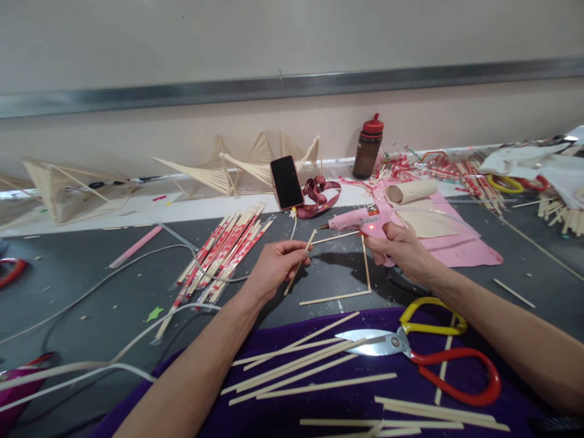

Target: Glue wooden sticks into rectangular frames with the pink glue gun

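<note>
My left hand (pixel 278 266) pinches a short wooden stick (pixel 292 281), held tilted with its upper end raised. My right hand (pixel 401 248) grips a pink hot glue gun (pixel 349 219), its nozzle pointing left, close to the stick's upper end. Whether nozzle and stick touch I cannot tell. Between my hands, several sticks (pixel 335 298) lie on the dark table as a squarish outline, its left side without a stick lying there. Nearer to me, large scissors (pixel 387 342) with one yellow and one red handle lie open across loose sticks (pixel 326 385) on a purple cloth (pixel 274 420).
Wrapped chopsticks (pixel 223 249) lie left of my hands, among white cables (pixel 132 350). Behind stand stick structures (pixel 205 173), a phone (pixel 287 182), a red strap (pixel 319 198) and a bottle (pixel 367 149). Pink sheet (pixel 469 252) and cardboard tube (pixel 413 191) lie right.
</note>
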The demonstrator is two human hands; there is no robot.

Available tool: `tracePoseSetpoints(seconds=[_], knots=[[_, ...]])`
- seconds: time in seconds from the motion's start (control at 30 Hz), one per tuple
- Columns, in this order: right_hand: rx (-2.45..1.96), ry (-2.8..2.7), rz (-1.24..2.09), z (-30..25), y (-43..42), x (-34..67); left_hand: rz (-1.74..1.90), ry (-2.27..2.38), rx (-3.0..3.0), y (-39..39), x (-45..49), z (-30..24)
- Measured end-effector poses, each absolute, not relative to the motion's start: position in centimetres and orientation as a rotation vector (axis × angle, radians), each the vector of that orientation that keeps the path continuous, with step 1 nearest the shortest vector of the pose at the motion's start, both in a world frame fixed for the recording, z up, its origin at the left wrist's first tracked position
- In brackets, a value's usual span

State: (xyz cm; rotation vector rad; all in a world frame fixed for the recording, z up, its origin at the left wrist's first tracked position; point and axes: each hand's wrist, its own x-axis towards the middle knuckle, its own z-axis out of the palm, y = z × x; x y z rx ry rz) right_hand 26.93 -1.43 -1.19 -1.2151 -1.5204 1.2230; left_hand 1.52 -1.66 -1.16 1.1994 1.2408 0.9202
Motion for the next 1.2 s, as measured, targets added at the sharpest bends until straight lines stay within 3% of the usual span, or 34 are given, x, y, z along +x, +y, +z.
tracePoseSetpoints(seconds=[1.2], knots=[[-1.253, -1.562, 1.174, -0.78, -1.54, 27.03, 0.918, 1.239, 1.167, -1.76, 1.68, -0.90]])
